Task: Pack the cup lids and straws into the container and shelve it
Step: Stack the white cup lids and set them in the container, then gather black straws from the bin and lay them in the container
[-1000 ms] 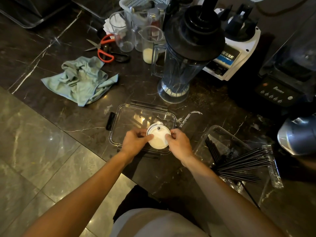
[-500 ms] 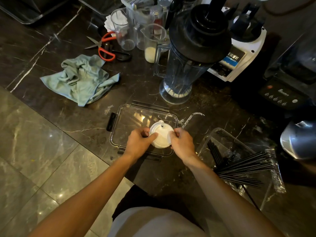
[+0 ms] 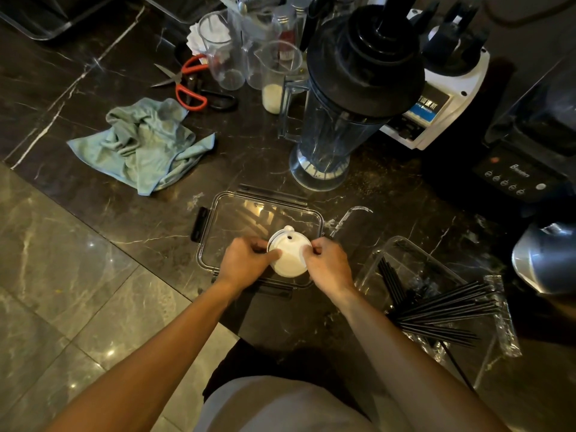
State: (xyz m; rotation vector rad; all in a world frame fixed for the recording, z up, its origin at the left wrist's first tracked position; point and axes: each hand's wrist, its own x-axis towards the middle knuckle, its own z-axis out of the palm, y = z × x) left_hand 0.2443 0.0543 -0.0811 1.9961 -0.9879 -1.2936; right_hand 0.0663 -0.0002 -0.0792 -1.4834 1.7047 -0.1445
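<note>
Dark marble counter [image 3: 93, 76] with pale veins, pretty cluttered up top: blender jug [image 3: 349, 98] around 12 o'clock, a crumpled teal cloth [image 3: 146, 145] and red scissors [image 3: 187, 85] out toward 10.

Dead center, both hands are pinched on a white stack of cup lids [image 3: 290, 255]. The left hand [image 3: 246, 263] has its thumb on the stack's 9 o'clock edge, the right hand [image 3: 327, 263] grips the 3 o'clock edge, fingers curled in tight on both. The stack sits over a clear flat clip-lock lid [image 3: 218, 219] lying on the counter.

The actual container [image 3: 405, 254] is off at 4 o'clock from the hands, open, with black straws [image 3: 445, 310] lying across it, long axis running roughly 3-to-9. So I'd guess the right hand carries the stack over, since it's the nearer one.
</note>
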